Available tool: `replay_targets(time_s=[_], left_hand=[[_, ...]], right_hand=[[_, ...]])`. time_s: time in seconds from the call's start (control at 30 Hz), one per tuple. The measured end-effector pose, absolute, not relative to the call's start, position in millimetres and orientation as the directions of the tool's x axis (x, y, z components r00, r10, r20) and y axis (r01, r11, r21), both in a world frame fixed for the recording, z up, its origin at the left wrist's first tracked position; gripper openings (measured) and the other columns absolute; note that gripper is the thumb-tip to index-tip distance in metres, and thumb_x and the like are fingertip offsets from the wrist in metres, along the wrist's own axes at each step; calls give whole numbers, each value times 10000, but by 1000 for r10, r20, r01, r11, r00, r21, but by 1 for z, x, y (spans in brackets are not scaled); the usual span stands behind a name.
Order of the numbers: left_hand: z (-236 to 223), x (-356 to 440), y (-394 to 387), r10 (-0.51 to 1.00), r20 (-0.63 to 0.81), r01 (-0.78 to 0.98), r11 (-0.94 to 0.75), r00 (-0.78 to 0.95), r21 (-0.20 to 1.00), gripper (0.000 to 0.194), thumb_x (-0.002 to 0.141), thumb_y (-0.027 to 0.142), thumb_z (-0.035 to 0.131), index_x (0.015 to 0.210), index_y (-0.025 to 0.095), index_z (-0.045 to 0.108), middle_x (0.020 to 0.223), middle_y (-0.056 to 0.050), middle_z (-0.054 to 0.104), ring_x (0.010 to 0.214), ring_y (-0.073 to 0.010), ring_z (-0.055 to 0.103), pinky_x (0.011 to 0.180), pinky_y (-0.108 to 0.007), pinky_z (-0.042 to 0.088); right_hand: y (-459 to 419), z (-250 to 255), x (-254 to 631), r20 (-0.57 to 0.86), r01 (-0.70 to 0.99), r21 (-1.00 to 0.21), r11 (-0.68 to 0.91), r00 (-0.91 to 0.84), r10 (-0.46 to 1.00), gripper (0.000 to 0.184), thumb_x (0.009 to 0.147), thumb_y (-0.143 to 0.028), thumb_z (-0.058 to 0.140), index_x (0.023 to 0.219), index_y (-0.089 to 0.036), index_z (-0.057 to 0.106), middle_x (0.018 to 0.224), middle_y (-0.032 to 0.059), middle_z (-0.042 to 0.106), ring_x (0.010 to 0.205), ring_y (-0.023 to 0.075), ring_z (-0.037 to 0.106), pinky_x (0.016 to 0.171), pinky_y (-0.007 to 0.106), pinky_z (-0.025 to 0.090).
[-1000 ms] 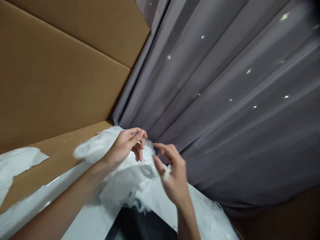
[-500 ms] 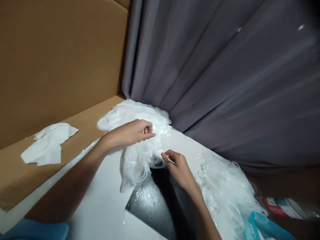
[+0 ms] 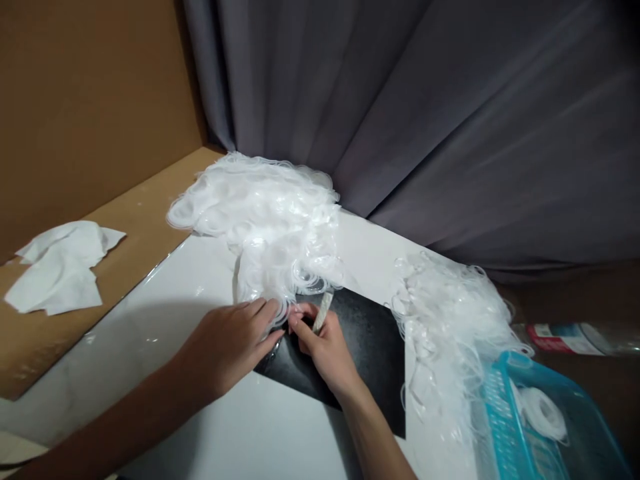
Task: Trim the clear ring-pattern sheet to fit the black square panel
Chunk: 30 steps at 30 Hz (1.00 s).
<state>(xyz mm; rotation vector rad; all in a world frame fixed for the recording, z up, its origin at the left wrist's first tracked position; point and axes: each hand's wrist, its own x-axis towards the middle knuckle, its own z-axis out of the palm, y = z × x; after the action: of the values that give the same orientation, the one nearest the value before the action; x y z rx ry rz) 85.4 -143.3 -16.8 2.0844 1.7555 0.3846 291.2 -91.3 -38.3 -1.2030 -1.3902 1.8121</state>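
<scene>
My left hand (image 3: 245,343) is closed at the near edge of a big heap of translucent white plastic rings (image 3: 265,207), its fingertips pinching the rings there. Close against it is my right hand (image 3: 323,343), fingers curled, with a narrow pale flat stick (image 3: 324,312) poking up between them. Its thumb and fingertips meet at the same ring edge; whether they pinch a ring too is hidden. Both hands are over a black mat (image 3: 373,353) lying on a white tabletop (image 3: 250,427).
A second tangle of clear rings (image 3: 445,307) spreads on the right. Beside it is a blue plastic basket (image 3: 520,367) with a ring bundle (image 3: 543,413) inside. A labelled bottle (image 3: 570,338) lies behind. White tissue (image 3: 65,267) rests on cardboard at left; a grey curtain (image 3: 400,120) hangs behind.
My left hand has come down from above the heap to its near edge. My right hand has moved slightly down and left to meet it. The view has shifted, showing more of the basket.
</scene>
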Motion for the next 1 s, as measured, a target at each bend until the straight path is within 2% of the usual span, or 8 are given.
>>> replay_targets(time_s=[0.1, 0.27, 0.43, 0.53, 0.67, 0.73, 0.87, 1.0], left_hand=[[-19, 89, -145, 992, -98, 889, -28, 82, 457, 200, 1109, 404, 540, 972, 262, 573, 814, -5, 664, 654, -214, 610, 620, -336, 217], [-20, 88, -143, 983, -150, 863, -14, 104, 506, 272, 1149, 348, 387, 948, 252, 544, 791, 1, 639, 640, -199, 586, 627, -331, 236], [-18, 84, -145, 969, -92, 774, -123, 228, 621, 332, 1185, 364, 319, 1002, 246, 570, 882, -4, 661, 732, -187, 618, 669, -324, 320], [-17, 84, -148, 974, -72, 732, -111, 214, 672, 326, 1192, 377, 326, 1048, 248, 588, 897, 4, 653, 742, -169, 618, 692, -314, 364], [-20, 86, -152, 990, -44, 768, -77, 136, 636, 278, 1174, 409, 405, 1021, 251, 575, 827, 32, 606, 646, -144, 557, 668, -304, 367], [-23, 86, -151, 995, -33, 784, -50, 90, 619, 257, 1164, 434, 432, 1029, 254, 555, 828, 34, 614, 650, -149, 581, 655, -300, 363], [-28, 83, -148, 995, -58, 802, -29, 80, 597, 277, 1189, 432, 331, 1064, 264, 513, 835, 27, 620, 692, -187, 638, 643, -314, 333], [-32, 77, -147, 993, -47, 845, -69, 111, 530, 310, 1187, 393, 283, 985, 260, 476, 800, 19, 567, 636, -200, 590, 617, -332, 254]], right_hand=[[-91, -39, 290, -311, 37, -945, -325, -415, 855, 414, 952, -573, 825, 1008, -166, 780, 715, -34, 538, 565, 95, 336, 502, 257, 243], [-94, -37, 285, -318, 14, -937, -349, -443, 838, 426, 947, -571, 835, 1069, -165, 790, 657, -59, 456, 549, 91, 287, 498, 259, 208], [-97, -41, 277, -296, -3, -947, -321, -385, 874, 444, 946, -592, 832, 863, -168, 729, 587, -71, 424, 516, 84, 302, 487, 255, 207], [-99, -42, 275, -292, -13, -948, -319, -372, 881, 439, 971, -585, 806, 860, -170, 715, 570, -77, 408, 504, 83, 296, 480, 252, 202], [-100, -43, 272, -298, -27, -944, -328, -353, 887, 442, 958, -597, 812, 888, -172, 712, 590, -77, 414, 510, 85, 296, 484, 251, 217], [-101, -42, 268, -290, -26, -947, -319, -352, 890, 453, 955, -610, 807, 891, -170, 718, 607, -67, 439, 524, 89, 309, 492, 251, 231], [-102, -36, 259, -258, -8, -961, -277, -341, 904, 448, 973, -605, 779, 924, -161, 759, 657, -30, 525, 573, 110, 377, 519, 253, 288], [-103, -30, 255, -233, 21, -971, -239, -321, 918, 413, 995, -566, 754, 986, -154, 774, 725, -12, 577, 605, 120, 414, 560, 264, 341]])
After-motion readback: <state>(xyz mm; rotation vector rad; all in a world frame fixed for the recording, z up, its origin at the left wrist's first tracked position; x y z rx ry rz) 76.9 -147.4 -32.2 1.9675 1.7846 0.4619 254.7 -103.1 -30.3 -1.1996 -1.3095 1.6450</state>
